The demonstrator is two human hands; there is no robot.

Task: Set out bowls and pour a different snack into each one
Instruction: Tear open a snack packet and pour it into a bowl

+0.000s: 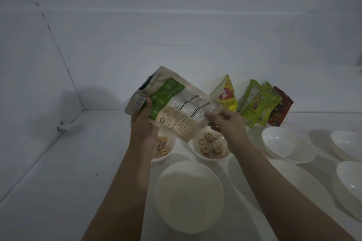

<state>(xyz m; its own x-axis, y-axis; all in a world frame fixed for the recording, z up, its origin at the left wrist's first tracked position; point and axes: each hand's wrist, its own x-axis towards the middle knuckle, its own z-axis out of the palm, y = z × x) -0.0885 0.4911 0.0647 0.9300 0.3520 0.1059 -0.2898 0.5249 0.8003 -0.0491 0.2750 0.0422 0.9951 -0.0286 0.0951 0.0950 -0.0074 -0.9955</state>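
Green-white pouch (pixel 174 101) in both grips

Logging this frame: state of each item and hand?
Green-white packet: held up over the bowls, tilted.
Left hand: grips packet's lower end.
Right hand: pinches packet's other end.
Two far bowls: hold ring snacks.
Near bowl: no snack visible.
Right-side bowls: empty.
Packets by the wall: standing.

pouch (pixel 176 103): matt printed plastic | bowls (pixel 288 146): glossy white ceramic-like
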